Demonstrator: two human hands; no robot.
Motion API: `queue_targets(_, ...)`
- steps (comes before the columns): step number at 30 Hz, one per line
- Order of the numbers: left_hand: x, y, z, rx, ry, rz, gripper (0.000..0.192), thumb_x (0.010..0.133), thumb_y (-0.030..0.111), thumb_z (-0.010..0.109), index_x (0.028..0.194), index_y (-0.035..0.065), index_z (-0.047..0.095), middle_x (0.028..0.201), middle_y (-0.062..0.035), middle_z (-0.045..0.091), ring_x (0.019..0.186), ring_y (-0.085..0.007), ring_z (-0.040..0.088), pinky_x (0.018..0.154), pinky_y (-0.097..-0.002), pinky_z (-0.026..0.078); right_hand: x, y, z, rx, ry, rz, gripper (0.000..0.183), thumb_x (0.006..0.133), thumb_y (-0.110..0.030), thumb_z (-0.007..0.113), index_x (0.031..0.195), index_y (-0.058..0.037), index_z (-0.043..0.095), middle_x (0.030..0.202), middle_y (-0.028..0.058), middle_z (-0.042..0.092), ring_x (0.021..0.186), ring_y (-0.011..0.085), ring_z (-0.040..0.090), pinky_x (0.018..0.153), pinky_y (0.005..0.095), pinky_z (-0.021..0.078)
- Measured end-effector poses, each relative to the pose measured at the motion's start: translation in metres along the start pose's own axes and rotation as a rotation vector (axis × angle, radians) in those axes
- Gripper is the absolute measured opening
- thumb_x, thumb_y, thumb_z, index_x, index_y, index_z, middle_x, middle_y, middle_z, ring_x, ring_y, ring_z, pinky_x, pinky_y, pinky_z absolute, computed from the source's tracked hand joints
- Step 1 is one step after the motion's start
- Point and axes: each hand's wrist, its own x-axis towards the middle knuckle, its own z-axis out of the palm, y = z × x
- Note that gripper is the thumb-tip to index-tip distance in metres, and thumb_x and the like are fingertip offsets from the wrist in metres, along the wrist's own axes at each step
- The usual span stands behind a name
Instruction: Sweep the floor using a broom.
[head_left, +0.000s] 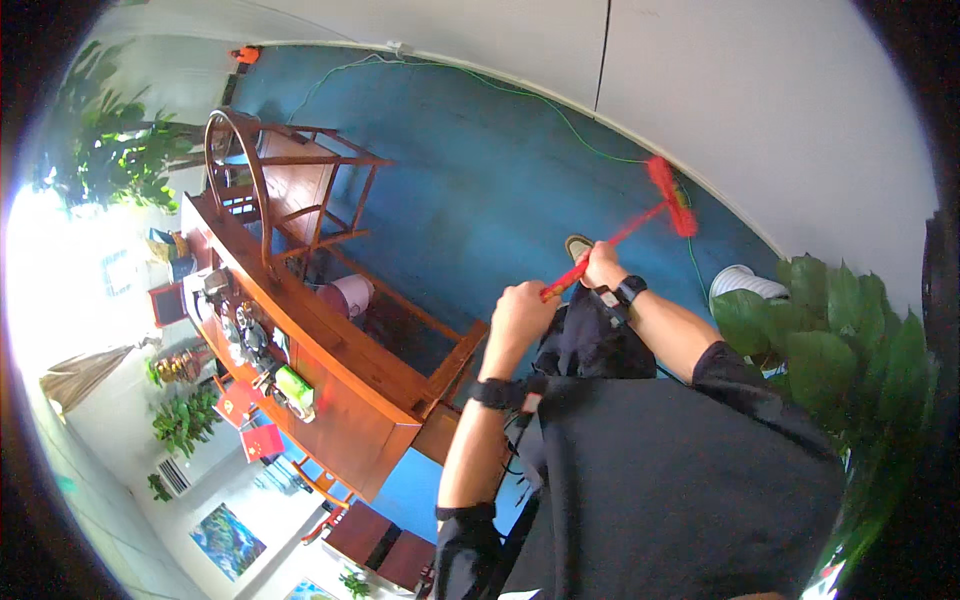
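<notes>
A red long-handled broom (637, 223) slants across the floor in front of me, and both hands are closed around its handle. My left hand (520, 316) grips near the top end of the handle. Farther down the handle, my right hand (602, 265) holds on. The broom's red head (673, 196), blurred, is at the blue floor (480, 172) close to the foot of the wall. A thin green cable (570, 129) runs along the floor there and passes by the head. One of my shoes (578, 246) shows just beyond my right hand.
To the left stands a wooden desk (360, 442) bearing several items, with a wooden armchair (300, 180) beside it. A pinkish cylindrical bin (352, 294) is under the desk. On the right are a white ribbed pot (742, 283) and a large-leaved plant (832, 345). A pale wall (720, 90) borders the floor.
</notes>
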Motion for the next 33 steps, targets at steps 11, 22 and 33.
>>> queue_targets(11, -0.072, -0.022, -0.027, 0.029, 0.005, -0.365, 0.027, 0.073, 0.032, 0.056, 0.082, 0.0065, 0.060, 0.074, -0.0189, 0.059, 0.073, -0.0362, 0.056, 0.065, -0.0427, 0.045, -0.073, 0.092, 0.017, -0.426, 0.133, 0.142, 0.026, 0.081, -0.023, 0.034, 0.060, -0.0077, 0.038, 0.051, 0.0079, 0.043, 0.043, 0.0207, 0.046, 0.041, 0.0325, 0.0375)
queue_targets(22, -0.111, -0.029, -0.041, -0.244, 0.156, -0.418, 0.028, 0.074, 0.025, 0.058, 0.091, 0.0027, 0.059, 0.071, -0.0196, 0.057, 0.066, -0.0304, 0.059, 0.060, -0.0347, 0.044, -0.093, 0.132, 0.039, -0.582, -0.017, 0.079, 0.019, 0.081, -0.016, 0.033, 0.078, 0.0005, 0.042, 0.056, 0.0116, 0.043, 0.043, 0.0229, 0.046, 0.040, 0.0351, 0.0380)
queue_targets(33, -0.050, -0.036, 0.026, -0.434, 0.101, -0.425, 0.031, 0.077, 0.029, 0.054, 0.090, 0.0012, 0.059, 0.069, -0.0193, 0.057, 0.067, -0.0296, 0.059, 0.060, -0.0349, 0.045, -0.053, 0.082, 0.056, -0.970, -0.010, -0.099, 0.012, 0.081, -0.015, 0.039, 0.086, -0.0039, 0.040, 0.061, 0.0097, 0.045, 0.045, 0.0204, 0.047, 0.037, 0.0341, 0.0383)
